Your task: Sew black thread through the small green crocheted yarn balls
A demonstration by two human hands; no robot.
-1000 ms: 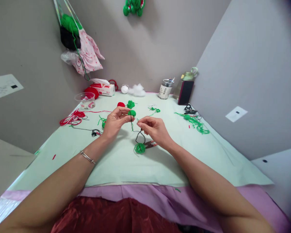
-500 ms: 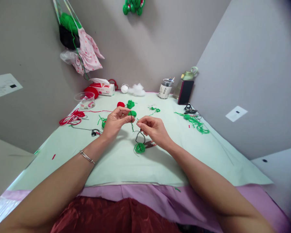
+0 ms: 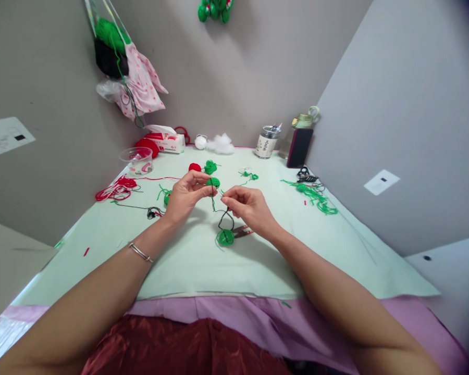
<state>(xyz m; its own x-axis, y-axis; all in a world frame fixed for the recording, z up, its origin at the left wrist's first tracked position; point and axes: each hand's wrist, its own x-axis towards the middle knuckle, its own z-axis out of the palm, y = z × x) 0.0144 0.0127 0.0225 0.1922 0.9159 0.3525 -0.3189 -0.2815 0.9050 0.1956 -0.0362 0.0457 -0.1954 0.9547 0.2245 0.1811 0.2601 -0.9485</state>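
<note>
My left hand (image 3: 187, 197) pinches a small green crocheted piece (image 3: 213, 183) between thumb and fingers. A dark strand of yarn (image 3: 213, 202) hangs down in front of that piece. Close by on the right, my right hand (image 3: 245, 207) has thumb and forefinger pressed together on a thin green strand (image 3: 222, 192); whether a needle is there too is too small to tell. Beneath the right fingers a looped black cord (image 3: 221, 222) reaches down to a green yarn ball (image 3: 225, 238). Thread snips (image 3: 242, 232) lie beside the ball.
Red yarn (image 3: 119, 188), a clear plastic tub (image 3: 136, 162) and a tissue box (image 3: 174, 143) are on the left. White stuffing (image 3: 221, 144) is at the back. A pen jar (image 3: 267, 143), a phone (image 3: 300, 148) and green yarn scraps (image 3: 316, 198) stand or lie on the right.
Hardly anything differs. My right hand is shifted very slightly right, with the thin strand's tip a little farther from the green crocheted piece. My left hand holds its place.
</note>
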